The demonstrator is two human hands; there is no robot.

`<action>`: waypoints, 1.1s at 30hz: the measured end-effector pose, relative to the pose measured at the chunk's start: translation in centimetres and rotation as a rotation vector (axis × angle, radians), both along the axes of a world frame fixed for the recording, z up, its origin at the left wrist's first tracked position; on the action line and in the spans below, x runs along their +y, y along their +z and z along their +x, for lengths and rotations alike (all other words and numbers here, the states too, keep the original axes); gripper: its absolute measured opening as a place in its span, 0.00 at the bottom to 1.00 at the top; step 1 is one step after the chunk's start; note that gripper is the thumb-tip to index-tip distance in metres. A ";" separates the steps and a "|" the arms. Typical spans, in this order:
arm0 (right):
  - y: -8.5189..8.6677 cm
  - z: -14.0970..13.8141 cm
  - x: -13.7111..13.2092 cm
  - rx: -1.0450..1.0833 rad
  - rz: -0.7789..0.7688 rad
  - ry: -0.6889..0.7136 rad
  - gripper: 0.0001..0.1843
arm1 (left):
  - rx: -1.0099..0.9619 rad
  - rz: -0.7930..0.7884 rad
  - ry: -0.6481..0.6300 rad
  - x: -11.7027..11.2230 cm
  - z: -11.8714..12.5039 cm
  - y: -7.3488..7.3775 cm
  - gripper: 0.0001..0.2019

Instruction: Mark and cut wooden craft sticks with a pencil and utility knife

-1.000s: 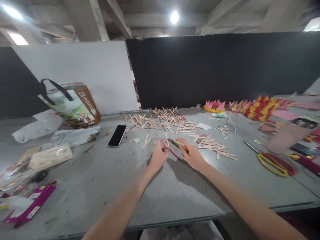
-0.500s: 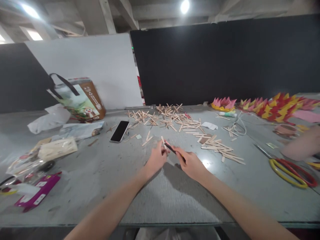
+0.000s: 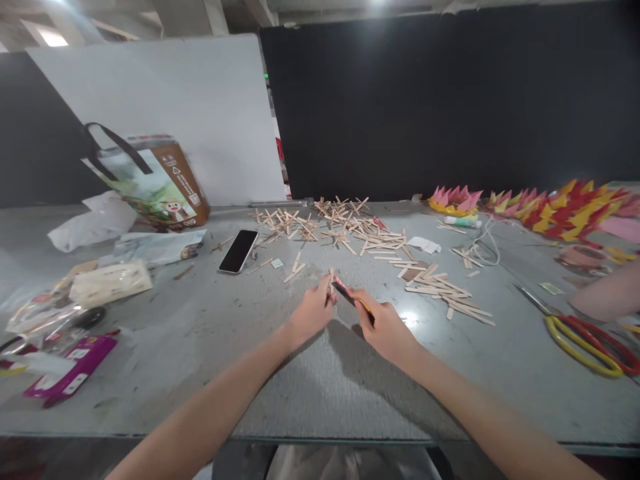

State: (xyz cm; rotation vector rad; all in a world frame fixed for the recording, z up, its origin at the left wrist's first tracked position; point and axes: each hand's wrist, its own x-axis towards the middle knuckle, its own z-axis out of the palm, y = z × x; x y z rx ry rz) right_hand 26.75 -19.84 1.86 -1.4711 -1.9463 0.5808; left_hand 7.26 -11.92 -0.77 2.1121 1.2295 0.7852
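Observation:
My left hand is closed around a wooden craft stick, whose upper end sticks up past the fingertips. In my right hand is a utility knife with a dark body and some yellow on it. The knife's front end points left and meets the stick at my left fingertips; the exact contact is too small to make out. Just beyond my hands are two sticks, one touching the other. A loose pile of craft sticks lies to the right, and sticks joined into crosses lie farther back.
A phone and a printed bag are at left, near a purple packet. Scissors with red and yellow handles lie at right, beside another person's arm. Folded paper pieces line the back right.
The view has tipped downward a little. The stick in my left hand stands more upright, and the knife stays against it. The other person's arm has shifted slightly.

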 end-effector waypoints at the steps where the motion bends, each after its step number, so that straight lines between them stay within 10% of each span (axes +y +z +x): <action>1: 0.0 0.0 0.0 0.000 0.000 0.003 0.23 | 0.024 0.010 0.001 0.0 -0.1 -0.1 0.23; 33: -1.5 -0.8 -0.6 0.105 0.235 -0.012 0.18 | 0.099 0.174 -0.056 -0.3 -0.8 0.7 0.20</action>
